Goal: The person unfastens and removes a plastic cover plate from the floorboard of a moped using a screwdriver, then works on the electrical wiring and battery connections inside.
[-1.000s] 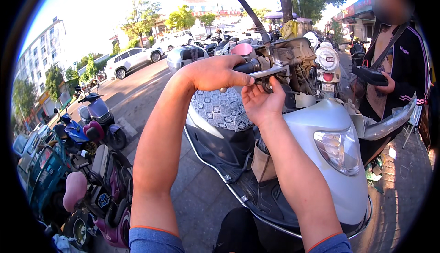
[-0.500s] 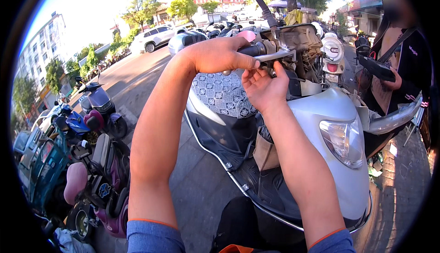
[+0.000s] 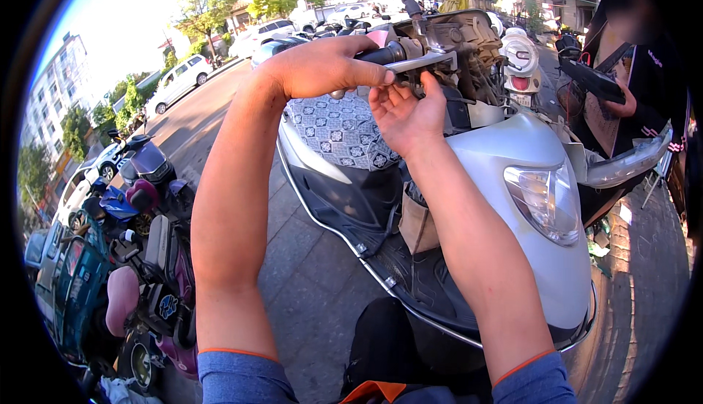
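Note:
A silver scooter [image 3: 491, 159] stands before me, its handlebar head opened up, with brown inner parts [image 3: 469, 42] showing. My left hand [image 3: 322, 66] closes over the black handlebar grip [image 3: 383, 55] from above, its thumb lying on the metal brake lever [image 3: 426, 61]. Beneath the lever's inner end is my right hand [image 3: 410, 115], palm up. Its fingers are bent up against the lever's underside near the mount, and whatever they pinch is too small or hidden to make out. Below the hands lies a seat with a patterned grey-and-white cover [image 3: 340, 129].
A beige bag [image 3: 419, 222] hangs above the footboard. The clear headlight [image 3: 545, 203] faces right. At right, a person [image 3: 622, 96] holds a dark flat object [image 3: 594, 82]. Parked scooters [image 3: 150, 287] crowd the left side. A white van [image 3: 179, 80] is on the road behind.
My view has shifted slightly, so the hands and scooter appear a little higher and further left. Both hands keep their places at the lever. A white van has come into sight on the road.

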`<state>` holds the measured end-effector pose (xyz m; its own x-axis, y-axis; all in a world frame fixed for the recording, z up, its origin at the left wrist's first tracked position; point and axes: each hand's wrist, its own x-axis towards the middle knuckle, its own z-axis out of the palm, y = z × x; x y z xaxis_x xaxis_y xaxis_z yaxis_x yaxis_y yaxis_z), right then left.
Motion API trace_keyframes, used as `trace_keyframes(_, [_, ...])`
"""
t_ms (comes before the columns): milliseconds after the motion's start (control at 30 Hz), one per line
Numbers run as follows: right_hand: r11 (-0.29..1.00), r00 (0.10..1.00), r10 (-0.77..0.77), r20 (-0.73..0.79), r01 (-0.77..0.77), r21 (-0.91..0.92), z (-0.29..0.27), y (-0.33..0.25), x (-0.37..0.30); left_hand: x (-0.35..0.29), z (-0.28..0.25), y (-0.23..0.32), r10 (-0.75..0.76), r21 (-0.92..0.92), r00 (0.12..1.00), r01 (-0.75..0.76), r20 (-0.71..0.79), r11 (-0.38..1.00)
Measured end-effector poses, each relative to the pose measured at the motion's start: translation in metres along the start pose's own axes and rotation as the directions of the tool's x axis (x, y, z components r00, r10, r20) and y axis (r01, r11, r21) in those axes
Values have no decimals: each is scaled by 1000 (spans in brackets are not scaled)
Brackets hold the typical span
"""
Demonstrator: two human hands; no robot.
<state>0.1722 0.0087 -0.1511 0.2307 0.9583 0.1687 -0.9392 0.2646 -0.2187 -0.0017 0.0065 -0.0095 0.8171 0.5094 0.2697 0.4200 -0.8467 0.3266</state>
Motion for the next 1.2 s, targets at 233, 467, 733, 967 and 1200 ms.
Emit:
trace_keyframes(233, [997,1000,-3,26,5,-79,0,-4,-4,5,5,-4,23,-37,998,-25,-55,999])
trace_keyframes(467, [759,927,321,196,-128,-638,-41,3,-98,7,3,-12,-66,44,997,67,-32,997])
trace_keyframes(733, [-91,661,-62,748,742,-664,-38,-60,-231,3,-3,-9,-87,23,994,89,-73,996])
trace_keyframes(967, [-312,674,-421,607,521,-794,-77,-103,-193,9,3,-9,-107,-1,990,107,-92,994])
trace_keyframes(1200, [-345,617,-360,700,609,-714,-90,-110,-195,9,4,-12,-113,-42,991,110,-72,993])
